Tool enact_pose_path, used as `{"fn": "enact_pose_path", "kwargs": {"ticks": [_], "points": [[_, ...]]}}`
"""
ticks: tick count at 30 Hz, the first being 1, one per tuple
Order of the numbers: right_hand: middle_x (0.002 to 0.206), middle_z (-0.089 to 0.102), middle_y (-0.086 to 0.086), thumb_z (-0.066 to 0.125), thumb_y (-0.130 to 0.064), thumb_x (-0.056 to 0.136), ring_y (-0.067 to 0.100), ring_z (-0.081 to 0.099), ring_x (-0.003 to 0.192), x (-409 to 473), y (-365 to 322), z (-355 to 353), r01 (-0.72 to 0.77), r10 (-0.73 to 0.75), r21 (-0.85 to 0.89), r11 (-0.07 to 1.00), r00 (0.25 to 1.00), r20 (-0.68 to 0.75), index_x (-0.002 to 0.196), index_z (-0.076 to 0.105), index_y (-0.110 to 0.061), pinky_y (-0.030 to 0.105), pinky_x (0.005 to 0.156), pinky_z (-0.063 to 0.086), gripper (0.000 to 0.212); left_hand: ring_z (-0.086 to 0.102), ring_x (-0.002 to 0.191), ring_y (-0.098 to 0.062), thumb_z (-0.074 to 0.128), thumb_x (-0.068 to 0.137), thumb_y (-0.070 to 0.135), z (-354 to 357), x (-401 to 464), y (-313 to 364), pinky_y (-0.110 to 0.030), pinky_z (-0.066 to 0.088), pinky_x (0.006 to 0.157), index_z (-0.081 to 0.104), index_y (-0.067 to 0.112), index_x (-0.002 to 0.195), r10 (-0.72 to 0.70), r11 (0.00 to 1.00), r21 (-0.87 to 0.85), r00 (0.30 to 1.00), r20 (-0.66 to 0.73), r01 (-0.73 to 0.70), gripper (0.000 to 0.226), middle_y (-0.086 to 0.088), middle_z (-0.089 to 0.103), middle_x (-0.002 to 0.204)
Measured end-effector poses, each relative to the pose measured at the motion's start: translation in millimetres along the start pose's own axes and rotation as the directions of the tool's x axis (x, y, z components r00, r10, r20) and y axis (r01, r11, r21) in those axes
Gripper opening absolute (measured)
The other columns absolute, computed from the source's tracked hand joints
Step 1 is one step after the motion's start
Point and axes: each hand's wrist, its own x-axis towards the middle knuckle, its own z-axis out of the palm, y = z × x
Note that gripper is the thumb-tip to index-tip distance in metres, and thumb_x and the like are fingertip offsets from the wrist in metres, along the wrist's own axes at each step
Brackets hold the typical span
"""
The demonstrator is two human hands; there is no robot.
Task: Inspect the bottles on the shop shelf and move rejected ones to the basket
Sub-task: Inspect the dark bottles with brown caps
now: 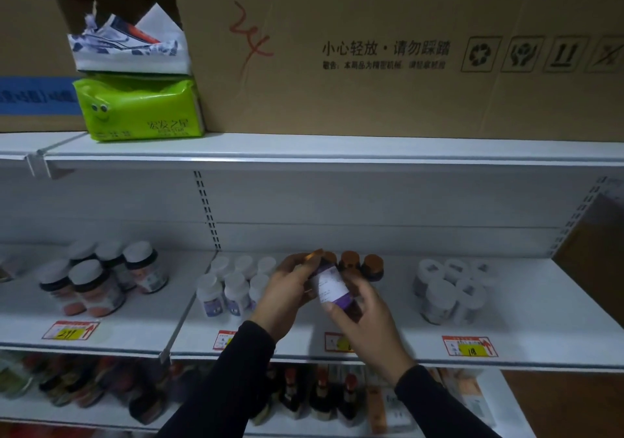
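While both hands work in front of the middle shelf point(506, 306), a person in black sleeves holds a purple-labelled bottle point(332, 287) tilted, its orange cap up and to the left, its white label panel facing the camera. The left hand point(287, 297) curls its fingers round the cap end; the right hand point(363, 316) wraps the lower end, thumb across the label. Just beyond the fingertips stand three more orange-capped bottles point(359, 265); white-capped bottles point(233, 284) crowd close beside the left knuckles. No basket is in view. The inspection looks underway, with no verdict yet. The likely risks: a slip as the grip passes to one hand, or knuckles toppling the neighbouring bottles on pulling back. Dim light and blur may also hamper reading the label.
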Motion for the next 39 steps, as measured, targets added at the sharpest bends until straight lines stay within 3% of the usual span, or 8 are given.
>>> {"fn": "enact_pose_path", "kwargs": {"ticks": [4, 9, 13, 17, 23, 31, 36, 39], "points": [[0.127, 0.062, -0.014, 0.067, -0.051, 0.080, 0.006, 0.060, 0.117, -1, 1, 3, -0.007, 0.007, -0.002, 1.000, 1.000, 0.011, 0.128, 0.050, -0.045, 0.037, 0.097, 0.054, 0.052, 0.069, 0.094, -0.025, 0.063, 0.093, 0.022, -3, 2, 0, -0.040, 0.055, 0.084, 0.061, 0.009, 0.114, -0.006, 1.000, -0.003, 1.000, 0.005, 0.006, 0.025, -0.012, 0.072, 0.107], [0.133, 0.048, -0.017, 0.076, -0.053, 0.071, 0.009, 0.057, 0.120, 3, 8, 6, 0.014, -0.013, -0.070, 0.997, 1.000, 0.016, 0.129, 0.046, -0.049, 0.038, 0.100, 0.051, 0.065, 0.069, 0.089, -0.022, 0.069, 0.089, 0.026, -1, 3, 0, -0.032, 0.054, 0.074, 0.061, 0.007, 0.116, -0.020, 0.999, -0.031, 0.997, -0.075, 0.018, 0.033, -0.012, 0.073, 0.105], [0.127, 0.060, -0.015, 0.071, -0.046, 0.079, 0.006, 0.060, 0.116, 4, 5, 3, 0.020, -0.019, -0.023, 1.000, 0.999, 0.041, 0.124, 0.050, -0.050, 0.038, 0.098, 0.053, 0.050, 0.069, 0.091, -0.023, 0.067, 0.090, 0.027, -3, 5, 0, -0.033, 0.054, 0.077, 0.062, 0.006, 0.116, -0.014, 1.000, -0.013, 0.997, -0.074, 0.013, 0.034, -0.014, 0.072, 0.107], [0.121, 0.067, -0.011, 0.064, -0.026, 0.094, 0.005, 0.065, 0.109, 4, 2, 0, 0.016, -0.016, 0.013, 1.000, 0.999, 0.052, 0.123, 0.052, -0.045, 0.036, 0.096, 0.054, 0.037, 0.071, 0.086, -0.023, 0.065, 0.091, 0.023, -4, 5, 3, -0.036, 0.054, 0.078, 0.063, 0.002, 0.115, -0.008, 0.998, -0.063, 0.999, -0.044, 0.005, 0.031, -0.012, 0.075, 0.100], [0.132, 0.049, -0.014, 0.076, -0.046, 0.076, 0.004, 0.057, 0.116, 3, 4, 1, 0.020, -0.018, -0.053, 0.998, 0.999, 0.030, 0.134, 0.045, -0.044, 0.031, 0.095, 0.053, 0.066, 0.071, 0.085, -0.018, 0.067, 0.091, 0.028, 0, 5, 2, -0.029, 0.053, 0.073, 0.066, 0.004, 0.111, -0.007, 1.000, -0.017, 0.997, -0.073, 0.006, 0.031, -0.007, 0.076, 0.096], [0.124, 0.063, -0.019, 0.066, -0.028, 0.093, 0.001, 0.061, 0.113, 3, 1, -6, 0.049, -0.048, -0.009, 0.999, 0.998, 0.027, 0.125, 0.050, -0.049, 0.031, 0.096, 0.053, 0.041, 0.071, 0.090, -0.022, 0.063, 0.093, 0.026, 1, 3, 7, -0.032, 0.052, 0.077, 0.071, 0.010, 0.097, -0.008, 1.000, -0.027, 1.000, 0.005, 0.008, 0.018, -0.008, 0.076, 0.096], [0.133, 0.051, -0.019, 0.074, -0.045, 0.080, 0.004, 0.057, 0.119, 2, 4, -4, 0.023, -0.023, -0.017, 1.000, 0.999, 0.036, 0.134, 0.045, -0.047, 0.027, 0.096, 0.053, 0.062, 0.070, 0.088, -0.021, 0.071, 0.087, 0.032, 2, 6, 5, -0.029, 0.053, 0.072, 0.065, 0.004, 0.109, -0.025, 1.000, -0.008, 0.996, -0.086, 0.024, 0.036, -0.010, 0.075, 0.098], [0.130, 0.054, -0.018, 0.075, -0.040, 0.080, 0.003, 0.059, 0.115, 1, 4, -4, 0.026, -0.024, -0.023, 0.999, 0.999, 0.042, 0.126, 0.044, -0.057, 0.027, 0.094, 0.054, 0.058, 0.069, 0.087, -0.021, 0.070, 0.087, 0.034, 4, 6, 3, -0.029, 0.053, 0.073, 0.063, 0.005, 0.110, -0.021, 1.000, 0.003, 0.995, -0.093, 0.021, 0.038, -0.010, 0.074, 0.099]]}}
